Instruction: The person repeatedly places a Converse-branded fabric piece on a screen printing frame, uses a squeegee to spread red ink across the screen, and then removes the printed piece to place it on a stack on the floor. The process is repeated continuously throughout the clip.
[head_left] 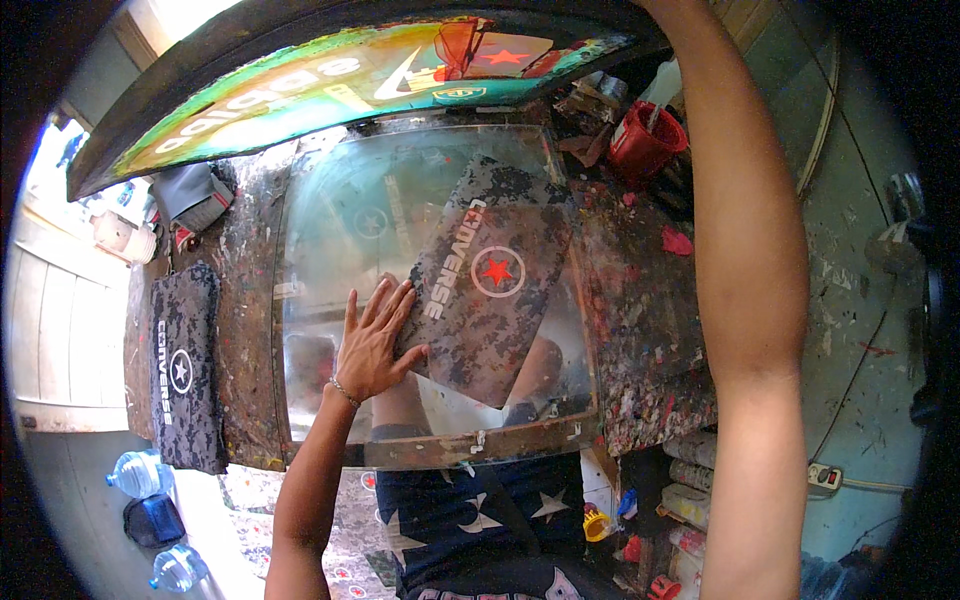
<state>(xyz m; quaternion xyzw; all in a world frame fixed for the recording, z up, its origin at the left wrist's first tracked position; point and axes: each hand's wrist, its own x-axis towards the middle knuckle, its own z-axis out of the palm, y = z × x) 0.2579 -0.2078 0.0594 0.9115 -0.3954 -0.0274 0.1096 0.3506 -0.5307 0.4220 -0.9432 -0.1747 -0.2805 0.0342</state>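
Observation:
My left hand (380, 335) lies with spread fingers on a glass plate (335, 245), touching the left edge of a dark camouflage piece (515, 330). The piece lies tilted on the glass, printed with white lettering and a red star in a ring. My right arm reaches up the right side to the top edge, where my right hand (652, 8) is cut off near a hinged printing screen (390, 75), its fingers hidden. The screen is raised and smeared with colourful paint. A second camouflage piece (185, 365) with a white star lies left of the glass.
The paint-stained bench (640, 340) holds a red bucket (645, 140) at back right and a grey bag (195, 195) at back left. Plastic bottles (140, 470) are below left, printed sheets (290, 500) below the bench, stacked containers (690, 480) below right. A power strip (822, 478) is on the right wall.

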